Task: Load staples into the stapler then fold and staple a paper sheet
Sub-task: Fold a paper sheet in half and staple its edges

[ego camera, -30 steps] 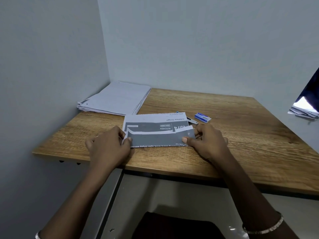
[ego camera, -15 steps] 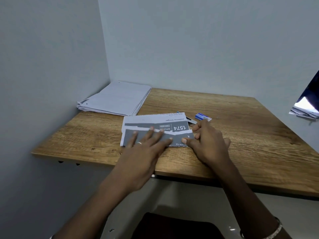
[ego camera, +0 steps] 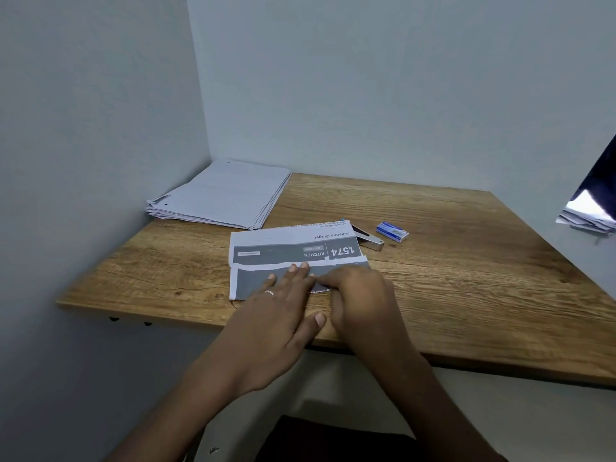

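Folded paper sheet [ego camera: 293, 258] flat on the wooden surface [ego camera: 466, 281] near its front edge, grey printed band with "1574 KITCHEN" facing up and upside down to the wearer. Lower flap turned up over the sheet, its torn-looking white edge running across the middle. Left hand [ego camera: 276, 315] laid palm down on that flap, fingers [ego camera: 293, 271] spread flat and straight, tips reaching the flap's upper edge, thumb resting off the paper on bare wood; ring on one finger. Right hand [ego camera: 360, 295] just beside it, touching it, fingers curled and pressed down on the flap's right end, pinching nothing that can be seen. Sheet's right near corner hidden beneath that hand. Small metal stapler [ego camera: 368, 237] behind the sheet's far right corner, partly tucked under the paper's edge. Blue staple box [ego camera: 392, 231] just right of the stapler, apart from it. Stack of white papers [ego camera: 223, 195] in the far left corner against the wall [ego camera: 100, 128].
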